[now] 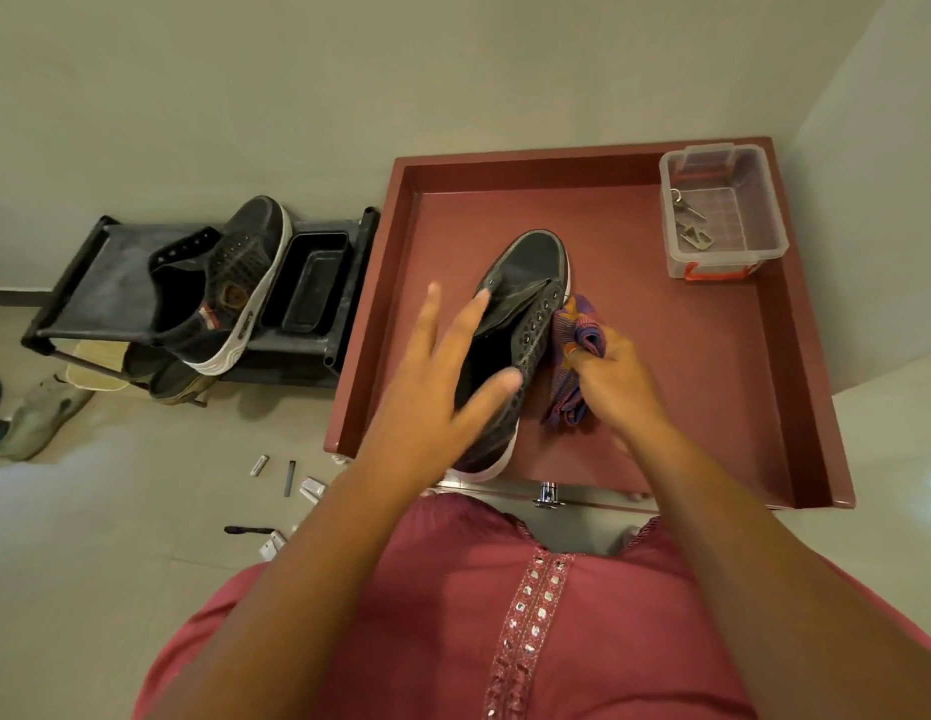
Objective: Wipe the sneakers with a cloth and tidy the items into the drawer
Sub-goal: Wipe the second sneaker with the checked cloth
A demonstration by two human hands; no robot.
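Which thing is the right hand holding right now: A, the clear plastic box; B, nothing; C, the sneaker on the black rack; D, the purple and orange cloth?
D: the right hand grips the bunched cloth against the side of the sneaker in the drawer.

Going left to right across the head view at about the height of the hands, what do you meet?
Pale shoe on the floor → sneaker on the black rack → black tray → left hand, fingers spread → sneaker in the drawer → cloth held by the right hand → drawer's right wall.
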